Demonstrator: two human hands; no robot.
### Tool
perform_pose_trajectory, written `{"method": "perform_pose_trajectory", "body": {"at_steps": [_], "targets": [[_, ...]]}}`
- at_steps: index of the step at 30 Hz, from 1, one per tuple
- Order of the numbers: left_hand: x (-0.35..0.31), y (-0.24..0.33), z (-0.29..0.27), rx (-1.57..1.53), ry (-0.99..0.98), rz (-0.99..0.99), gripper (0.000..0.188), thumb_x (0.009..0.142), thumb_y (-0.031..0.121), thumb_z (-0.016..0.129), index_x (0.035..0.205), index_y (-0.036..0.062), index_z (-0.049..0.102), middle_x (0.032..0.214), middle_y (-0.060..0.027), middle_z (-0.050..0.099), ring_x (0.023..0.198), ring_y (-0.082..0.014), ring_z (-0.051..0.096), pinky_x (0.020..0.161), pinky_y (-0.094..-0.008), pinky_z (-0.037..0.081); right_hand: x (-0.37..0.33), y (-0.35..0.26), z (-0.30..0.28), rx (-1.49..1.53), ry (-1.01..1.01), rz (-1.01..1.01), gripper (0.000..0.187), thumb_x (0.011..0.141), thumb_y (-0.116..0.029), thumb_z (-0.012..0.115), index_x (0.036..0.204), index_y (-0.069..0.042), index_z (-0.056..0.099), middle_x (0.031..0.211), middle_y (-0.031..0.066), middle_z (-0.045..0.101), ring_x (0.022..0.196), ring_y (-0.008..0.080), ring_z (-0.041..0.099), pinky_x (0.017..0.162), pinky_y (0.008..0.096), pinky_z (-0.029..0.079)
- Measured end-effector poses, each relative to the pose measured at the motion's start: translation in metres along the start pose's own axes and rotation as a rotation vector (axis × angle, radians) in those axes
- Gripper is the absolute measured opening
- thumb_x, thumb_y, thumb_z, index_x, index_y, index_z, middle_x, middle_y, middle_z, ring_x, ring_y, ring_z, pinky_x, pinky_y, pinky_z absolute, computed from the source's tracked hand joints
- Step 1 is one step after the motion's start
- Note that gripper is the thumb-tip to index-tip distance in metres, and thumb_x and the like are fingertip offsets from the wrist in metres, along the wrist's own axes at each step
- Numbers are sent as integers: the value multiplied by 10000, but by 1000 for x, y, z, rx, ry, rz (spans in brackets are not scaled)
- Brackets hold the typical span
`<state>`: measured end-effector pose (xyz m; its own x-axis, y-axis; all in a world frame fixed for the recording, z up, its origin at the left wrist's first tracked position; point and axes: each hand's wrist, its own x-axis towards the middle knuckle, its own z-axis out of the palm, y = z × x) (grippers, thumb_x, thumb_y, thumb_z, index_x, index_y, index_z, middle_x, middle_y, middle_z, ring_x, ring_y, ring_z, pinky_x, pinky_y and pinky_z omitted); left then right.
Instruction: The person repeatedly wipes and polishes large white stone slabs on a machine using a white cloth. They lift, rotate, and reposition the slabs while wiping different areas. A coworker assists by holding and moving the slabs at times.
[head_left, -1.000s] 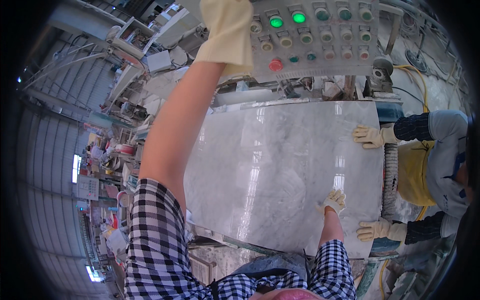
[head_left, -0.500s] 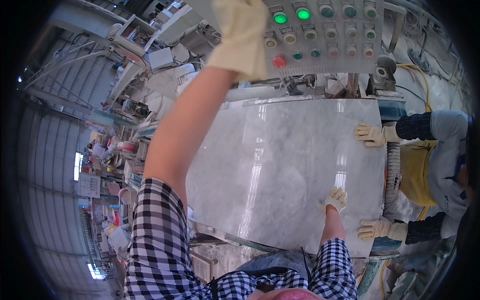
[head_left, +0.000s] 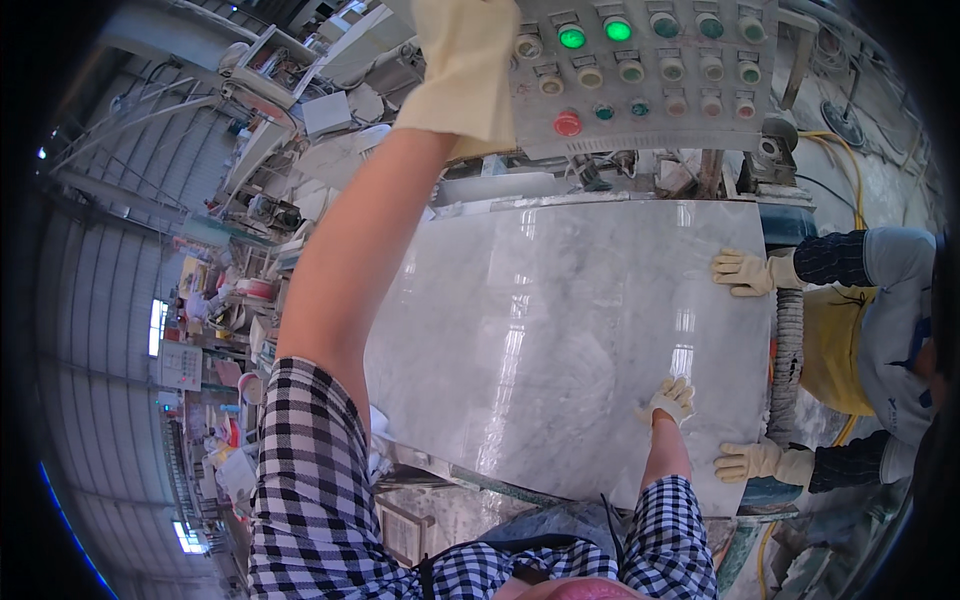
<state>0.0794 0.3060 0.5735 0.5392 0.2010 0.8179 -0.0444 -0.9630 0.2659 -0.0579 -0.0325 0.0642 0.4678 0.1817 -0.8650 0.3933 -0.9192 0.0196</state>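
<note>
A large polished grey-white stone slab (head_left: 590, 330) lies flat in front of me. My right hand (head_left: 672, 398), in a cream glove, rests on the slab's right part with its fingers stretched out. My left hand (head_left: 465, 65), in a long cream glove, is raised at the left end of a grey control panel (head_left: 545, 115). Its fingers run past the top edge, so what they touch is hidden. Two round buttons (head_left: 595, 34) on the panel glow green, and a red mushroom button (head_left: 567, 123) sits at its lower left.
At the slab's right end stands a co-worker in a yellow apron (head_left: 838, 350), both gloved hands (head_left: 750, 463) flat on the slab. A ribbed hose (head_left: 788, 350) runs along that end. Cluttered machinery (head_left: 265, 215) stands at the left, and a yellow cable (head_left: 858, 190) hangs at the far right.
My left hand has shifted slightly to the left along the panel. My right hand and the co-worker's hands stay in place on the slab.
</note>
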Motion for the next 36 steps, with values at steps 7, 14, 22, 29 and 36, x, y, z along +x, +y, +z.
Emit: {"method": "perform_pose_trajectory", "body": {"at_steps": [7,14,22,29,36], "targets": [[9,-18,45,251,174,120,612,949,44,485,1531,-67,334,1465,-344,482,1349,-448,504,1169,-414,387,-13,-1,-9,6,-15,10,965,947,-571,572,1653,-143,71,1734,99,37,1592,348,23,1254,546,153],[-4,0,49,144,29,-161,687,937,66,488,1566,-78,249,1511,-363,418,1406,-441,446,1208,-396,329,-4,-4,1,33,-29,22,941,951,-516,600,1652,-166,79,1735,81,22,1596,319,17,1267,526,148],[-7,-7,51,172,83,-57,715,918,80,510,1563,-87,250,1546,-352,381,1431,-429,425,1214,-386,322,16,-1,20,127,23,-22,1255,758,-618,797,1660,-144,64,1731,147,13,1585,402,13,1264,538,119],[-8,-3,44,129,30,-73,708,914,84,517,1557,-85,274,1515,-351,426,1391,-429,474,1189,-400,358,15,-4,19,58,22,-28,1256,773,-694,709,1662,-111,40,1724,196,11,1582,431,29,1242,540,143],[-8,14,37,76,-14,-117,654,912,70,537,1533,-42,363,1474,-326,489,1374,-433,489,1184,-420,368,15,-5,20,142,21,-24,1274,759,-637,783,1659,-134,34,1725,172,8,1583,404,15,1277,504,130]]}}
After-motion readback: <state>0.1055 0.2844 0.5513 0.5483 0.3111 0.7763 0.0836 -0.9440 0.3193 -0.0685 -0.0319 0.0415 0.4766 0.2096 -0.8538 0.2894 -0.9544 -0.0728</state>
